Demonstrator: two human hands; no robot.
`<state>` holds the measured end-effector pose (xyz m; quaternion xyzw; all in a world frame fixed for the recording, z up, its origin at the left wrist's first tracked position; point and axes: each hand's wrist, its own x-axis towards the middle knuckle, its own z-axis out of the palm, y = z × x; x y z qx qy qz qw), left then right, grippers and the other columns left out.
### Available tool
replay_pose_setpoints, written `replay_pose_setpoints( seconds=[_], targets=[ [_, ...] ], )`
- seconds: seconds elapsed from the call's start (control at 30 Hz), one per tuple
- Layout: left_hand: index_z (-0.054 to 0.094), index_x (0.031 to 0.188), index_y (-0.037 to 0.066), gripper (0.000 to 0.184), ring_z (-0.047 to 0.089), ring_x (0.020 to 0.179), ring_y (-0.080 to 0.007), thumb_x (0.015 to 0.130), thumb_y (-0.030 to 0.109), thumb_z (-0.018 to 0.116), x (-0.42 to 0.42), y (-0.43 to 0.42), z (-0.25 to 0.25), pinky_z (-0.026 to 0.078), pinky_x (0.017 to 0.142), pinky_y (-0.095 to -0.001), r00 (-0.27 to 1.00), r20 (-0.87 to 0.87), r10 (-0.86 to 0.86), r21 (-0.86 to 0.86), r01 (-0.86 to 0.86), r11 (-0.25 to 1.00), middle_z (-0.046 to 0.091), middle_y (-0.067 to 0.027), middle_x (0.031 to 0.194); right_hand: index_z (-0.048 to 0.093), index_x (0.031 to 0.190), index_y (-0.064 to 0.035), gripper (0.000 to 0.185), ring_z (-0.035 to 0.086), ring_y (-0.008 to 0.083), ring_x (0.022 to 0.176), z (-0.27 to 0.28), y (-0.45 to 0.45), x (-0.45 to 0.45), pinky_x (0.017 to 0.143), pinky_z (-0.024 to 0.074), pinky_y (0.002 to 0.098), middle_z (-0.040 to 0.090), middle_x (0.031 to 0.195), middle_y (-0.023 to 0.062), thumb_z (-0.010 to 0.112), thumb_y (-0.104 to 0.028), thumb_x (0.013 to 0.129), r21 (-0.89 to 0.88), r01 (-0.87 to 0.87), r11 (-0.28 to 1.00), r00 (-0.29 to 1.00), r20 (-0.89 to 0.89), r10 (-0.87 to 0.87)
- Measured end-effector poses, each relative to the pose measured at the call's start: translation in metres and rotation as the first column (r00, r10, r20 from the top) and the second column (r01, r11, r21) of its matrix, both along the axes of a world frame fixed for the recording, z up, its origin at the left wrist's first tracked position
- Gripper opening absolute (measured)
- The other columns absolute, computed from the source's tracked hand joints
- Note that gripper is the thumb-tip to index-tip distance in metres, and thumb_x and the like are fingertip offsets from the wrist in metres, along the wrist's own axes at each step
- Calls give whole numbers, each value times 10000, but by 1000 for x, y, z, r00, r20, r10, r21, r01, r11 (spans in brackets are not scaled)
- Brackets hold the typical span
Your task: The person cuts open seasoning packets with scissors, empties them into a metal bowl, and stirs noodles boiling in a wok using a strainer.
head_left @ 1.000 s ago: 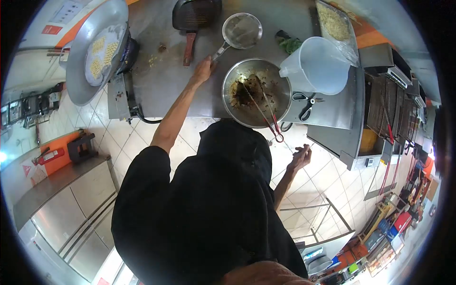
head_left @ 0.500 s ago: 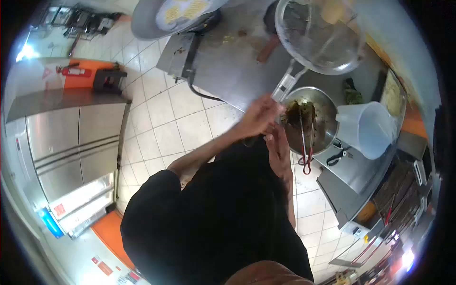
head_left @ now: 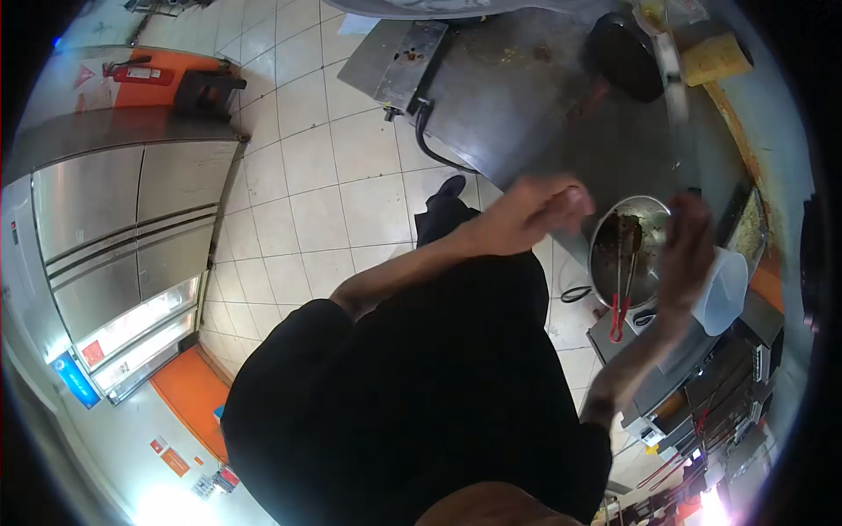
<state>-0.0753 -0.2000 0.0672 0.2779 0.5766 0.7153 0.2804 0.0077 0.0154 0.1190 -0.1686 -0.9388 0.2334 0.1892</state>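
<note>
My left hand (head_left: 548, 215) hovers left of a metal bowl (head_left: 601, 280), its fingers curled in with nothing visible in them. My right hand (head_left: 688, 250) is smeared by motion and passes over the bowl's right side, so its grip is unclear. Inside the bowl lies dark brown food (head_left: 624, 230). Tongs with red ends (head_left: 617, 320) rest in it, their handle end over the near rim. Above my right hand is a blurred metal utensil (head_left: 674, 96), perhaps the strainer seen edge-on. A translucent plastic jug (head_left: 724, 294) stands right of my right hand.
A dark frying pan (head_left: 624, 57) sits on the steel worktop (head_left: 517, 110), near a yellow block (head_left: 717, 60). Part of a large pan (head_left: 438, 9) shows at the top edge. A hose (head_left: 430, 145) hangs off the worktop's side. Steel fridges (head_left: 96, 219) line the left.
The wire strainer has left my left hand and its round face is out of sight. My hands have parted, the right one swinging outward. The view has shifted, so the bowl appears lower and farther right.
</note>
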Motion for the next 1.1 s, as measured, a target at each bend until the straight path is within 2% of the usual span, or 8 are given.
replay_pose_setpoints(
  seconds=[0.2,0.37,0.53,0.6,0.7,0.8,1.03,1.1],
  targets=[
    [561,931,-35,296,500,584,-226,1002,232,455,-50,-150,-106,425,577,-351,919,-361,157,-404,-306,862,535,-180,704,620,1083,-69,334,604,363,963,100,-27,-177,799,480,416,649,959,160,404,-308,994,614,-308,727,950,153,274],
    [540,580,-34,592,491,439,-181,977,402,491,-78,-269,-224,401,470,-363,940,-157,303,-751,-313,581,484,-135,462,629,1015,-67,319,608,383,947,69,-66,-282,790,483,485,642,975,170,389,-275,980,772,-433,465,900,343,269],
    [636,787,18,169,582,455,-179,874,68,500,-57,-354,-369,456,371,-318,867,156,473,-763,-198,615,635,-105,627,615,1057,-77,335,624,379,932,53,-128,-313,766,512,496,660,981,135,385,-304,970,661,-404,633,851,525,-6],
    [679,676,39,154,658,591,-278,773,130,599,-55,-364,-386,539,632,-396,960,-278,22,-810,-247,532,669,-159,702,616,1061,-69,361,621,379,945,61,-116,-331,785,507,492,659,985,145,364,-314,981,663,-432,611,841,541,8],
    [680,542,72,184,662,621,-312,698,162,641,-33,-375,-437,545,674,-378,940,-90,330,-865,-238,441,655,-148,611,616,1084,-70,385,613,380,974,94,-99,-347,819,493,493,655,997,161,335,-318,994,698,-403,592,860,510,-15],
    [672,568,43,142,665,600,-288,611,170,717,-6,-402,-498,549,633,-376,913,-403,-62,-861,-356,363,657,-156,625,624,1097,-78,367,603,386,1013,134,-115,-355,856,478,494,652,1038,179,368,-312,976,696,-253,672,901,422,-97],
    [527,435,117,196,503,436,-189,592,122,644,8,-416,-527,387,459,-395,901,-178,395,-876,-328,352,527,-42,465,639,1082,-47,326,618,376,1022,103,-132,-406,869,491,473,657,1069,184,439,-248,922,667,-259,699,900,430,-77],
    [461,444,126,227,434,428,-212,596,69,620,4,-419,-545,337,455,-405,621,-778,-101,-616,-720,318,458,-56,461,647,1056,-38,307,627,375,1005,62,-137,-413,853,500,472,660,1059,185,447,-221,913,657,-328,679,873,485,-48]
  ],
)
